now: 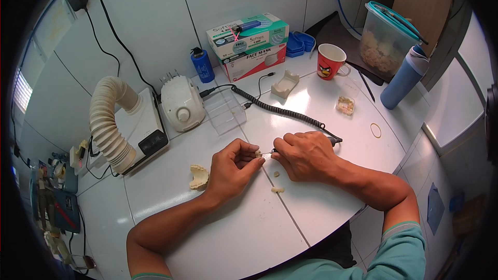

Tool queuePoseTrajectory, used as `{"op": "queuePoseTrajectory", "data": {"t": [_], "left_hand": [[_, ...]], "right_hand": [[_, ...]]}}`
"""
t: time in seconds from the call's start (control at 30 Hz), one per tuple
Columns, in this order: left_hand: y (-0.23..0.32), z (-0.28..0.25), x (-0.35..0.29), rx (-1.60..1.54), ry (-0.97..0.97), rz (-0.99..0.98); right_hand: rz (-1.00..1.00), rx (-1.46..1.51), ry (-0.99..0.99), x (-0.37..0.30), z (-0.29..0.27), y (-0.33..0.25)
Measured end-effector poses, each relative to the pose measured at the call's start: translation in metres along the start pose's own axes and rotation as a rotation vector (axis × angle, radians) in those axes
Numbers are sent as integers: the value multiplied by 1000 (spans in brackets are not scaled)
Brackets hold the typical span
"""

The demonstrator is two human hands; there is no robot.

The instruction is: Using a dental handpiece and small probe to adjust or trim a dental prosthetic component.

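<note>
Tooth-coloured piece: held mid-table in the left fingertips; too small to read detail.
Table: white, dark seams across it.
Hose unit: white box with ribbed hose arching over, left side of table.
Cartons: two, stacked, back of table by the wall.
Lidded tub: see-through, teal lid, back right.
Blue bottle: right side, just in front of the tub.
Control box: white, knob on front, just right of hose unit.
Right grip: clamped on handpiece, thin metal tip pointing left at the piece; touching or just short, can't tell.
Left grip: thumb and fingers together on the piece.
Coiled cord: black, runs from control box to handpiece.
Mug: red and white, left of the tub, handle to the right.
Cream cast: horseshoe shape, just left of left grip.
Yellow band: thin loop, right of table.
Cream bar: bumpy, on table near both hands.
Round bit: between cream bar and handpiece tip.
</note>
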State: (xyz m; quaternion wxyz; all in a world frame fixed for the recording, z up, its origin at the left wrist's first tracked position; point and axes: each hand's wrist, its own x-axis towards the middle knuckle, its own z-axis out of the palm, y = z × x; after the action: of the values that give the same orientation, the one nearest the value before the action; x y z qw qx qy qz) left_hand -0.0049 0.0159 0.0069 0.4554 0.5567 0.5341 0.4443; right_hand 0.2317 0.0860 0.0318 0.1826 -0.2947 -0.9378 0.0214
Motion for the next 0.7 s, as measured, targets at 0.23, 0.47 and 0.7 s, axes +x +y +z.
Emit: {"op": "queuePoseTrajectory", "data": {"t": [0.23, 0.47, 0.7], "left_hand": [[-1, 0, 0, 3, 4, 6], [-2, 0, 0, 9, 4, 7], [-3, 0, 1, -1, -1, 10]], "right_hand": [[-2, 29, -21, 1, -1, 0], [0, -1, 9, -1, 3, 1], [6, 21, -16, 1, 1, -1]]}}
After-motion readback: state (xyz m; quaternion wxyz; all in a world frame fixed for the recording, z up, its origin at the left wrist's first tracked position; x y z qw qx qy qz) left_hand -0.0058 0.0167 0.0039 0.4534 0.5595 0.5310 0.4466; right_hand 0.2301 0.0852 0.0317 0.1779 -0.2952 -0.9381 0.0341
